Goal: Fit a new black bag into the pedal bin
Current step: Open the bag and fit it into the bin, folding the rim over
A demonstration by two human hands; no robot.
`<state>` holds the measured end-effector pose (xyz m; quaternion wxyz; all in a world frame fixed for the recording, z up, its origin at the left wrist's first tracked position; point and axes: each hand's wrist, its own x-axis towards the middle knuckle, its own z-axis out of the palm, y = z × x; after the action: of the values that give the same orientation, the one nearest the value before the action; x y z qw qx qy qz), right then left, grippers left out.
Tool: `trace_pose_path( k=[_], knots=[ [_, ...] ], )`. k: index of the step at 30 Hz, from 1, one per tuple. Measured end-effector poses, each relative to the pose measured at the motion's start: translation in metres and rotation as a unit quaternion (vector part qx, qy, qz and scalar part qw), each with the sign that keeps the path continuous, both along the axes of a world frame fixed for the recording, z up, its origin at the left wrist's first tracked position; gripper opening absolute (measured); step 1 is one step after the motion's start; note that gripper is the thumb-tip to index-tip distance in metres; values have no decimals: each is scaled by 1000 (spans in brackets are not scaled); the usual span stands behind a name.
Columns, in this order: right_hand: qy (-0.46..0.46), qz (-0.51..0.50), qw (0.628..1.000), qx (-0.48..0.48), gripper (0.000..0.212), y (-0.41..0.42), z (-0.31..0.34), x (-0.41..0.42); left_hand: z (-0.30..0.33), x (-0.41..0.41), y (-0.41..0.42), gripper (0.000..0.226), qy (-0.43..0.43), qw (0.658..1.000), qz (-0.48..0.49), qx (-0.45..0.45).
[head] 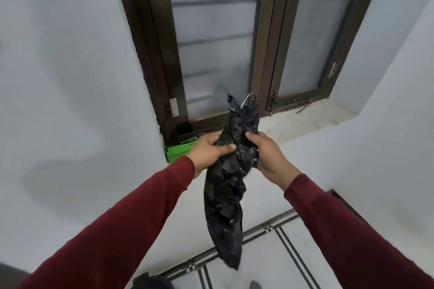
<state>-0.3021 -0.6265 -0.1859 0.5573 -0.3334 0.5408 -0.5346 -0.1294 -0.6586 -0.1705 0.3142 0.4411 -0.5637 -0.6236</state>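
Head view.

Black bag [231, 185]: crumpled, unopened, held upright in mid-air before the window sill [312, 122]; upper end bunched and ragged, lower end hanging free toward the tiled floor [265, 263]. Likely held high so the loose length drops clear and the mouth can be found and shaken open.

Left hand [209, 150]: fingers [229, 147] clamped on the bag's upper part from the left, thumb over a fold. Judged to be pinching one layer, ready for parting.

Right hand [265, 155]: fingers [251, 135] wrapped tight round the same bunched part from the right, just beside the left hand. Judged to be steadying the bundle while the other side is teased apart.

Green box [179, 148]: on the sill corner behind the left hand, lettering too small to read; probably the bag supply, kept within reach.

Window frame [260, 58]: dark, frosted panes, shut.

Red sleeves [131, 218]: both arms extended forward.

Pedal bin: not identifiable in view; dark shape at the bottom edge [148, 283] too cut off to name. Fitting not yet begun.
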Motion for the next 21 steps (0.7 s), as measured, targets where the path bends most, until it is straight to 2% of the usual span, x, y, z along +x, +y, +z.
trace_pose_path(
  k=[3, 4, 6, 7, 9, 11, 12, 14, 15, 17, 19, 21],
  knots=[
    [29, 40, 998, 29, 55, 58, -2, 26, -2, 12, 26, 19, 55, 988, 141, -11],
    [36, 84, 995, 47, 53, 76, -4, 34, -3, 14, 28, 19, 55, 984, 170, -27],
    [87, 168, 980, 64, 36, 109, -12, 51, 1, 24, 46, 15, 22, 975, 207, -76],
    [117, 173, 976, 62, 26, 116, -15, 55, 4, 28, 54, 17, 24, 975, 207, -83],
    [105, 122, 985, 55, 16, 129, -14, 62, 12, 42, 80, 35, 33, 986, 160, -42],
    [21, 68, 997, 43, 19, 142, -7, 67, 17, 60, 113, 68, -8, 998, 57, 36],
    [-12, 52, 998, 35, 20, 146, -4, 69, 14, 70, 127, 72, -43, 997, 10, 67],
    [-33, 42, 998, 39, 22, 158, -1, 76, 6, 87, 163, 49, -97, 990, -66, 78],
    [-35, 37, 998, 46, 24, 161, -3, 79, 2, 92, 175, 37, -112, 989, -66, 72],
    [-31, 41, 996, 71, 27, 187, -5, 88, -5, 99, 210, 24, -88, 994, 8, 63],
    [28, 42, 995, 85, 35, 216, -10, 97, -12, 105, 238, 16, -76, 990, 114, 29],
    [121, 51, 989, 66, 75, 249, -14, 106, -22, 109, 257, 22, -129, 967, 220, -13]
  ],
)
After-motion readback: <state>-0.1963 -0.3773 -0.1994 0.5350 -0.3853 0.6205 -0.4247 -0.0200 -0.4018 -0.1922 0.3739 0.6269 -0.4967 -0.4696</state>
